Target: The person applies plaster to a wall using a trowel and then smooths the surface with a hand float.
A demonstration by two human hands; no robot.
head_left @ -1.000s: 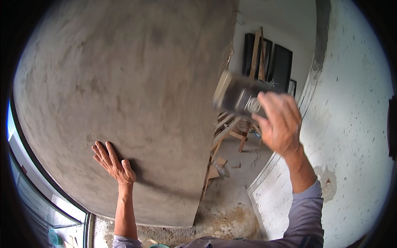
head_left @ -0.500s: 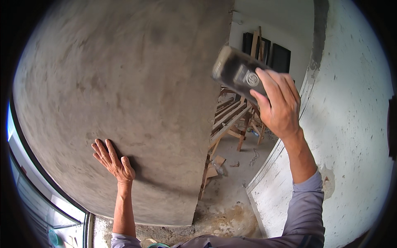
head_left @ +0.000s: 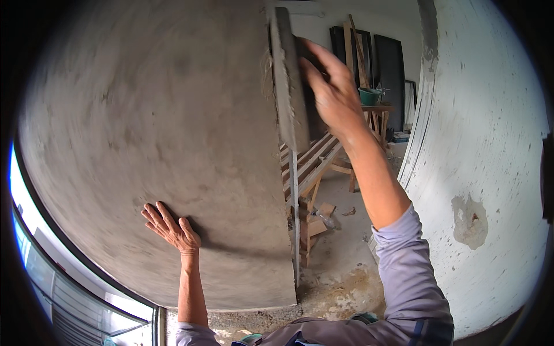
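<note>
A grey plastered wall [head_left: 190, 138] fills the left and middle of the view. My left hand [head_left: 173, 232] rests flat against its lower part with the fingers spread, holding nothing. At upper centre, my right hand [head_left: 336, 98] grips a plastering float [head_left: 290, 86] by its back, fingers bent round it. The long float stands upright, nearly edge-on, along the wall's right vertical edge. It seems to lie against that edge, though the contact face is hidden. Below the float, a thin pale strip [head_left: 295, 225] runs down the edge.
Through the opening stand wooden trestles and planks [head_left: 314, 164], a green bucket [head_left: 369, 96] and dark panels [head_left: 389, 75]. Cardboard scraps [head_left: 317, 226] lie on the floor. A white speckled wall [head_left: 490, 144] rises on the right, and a glazed window [head_left: 81, 294] sits at lower left.
My right hand has swung the float left and turned it from its broad back to nearly edge-on at the wall's edge. My left hand stays flat on the wall; the view has shifted.
</note>
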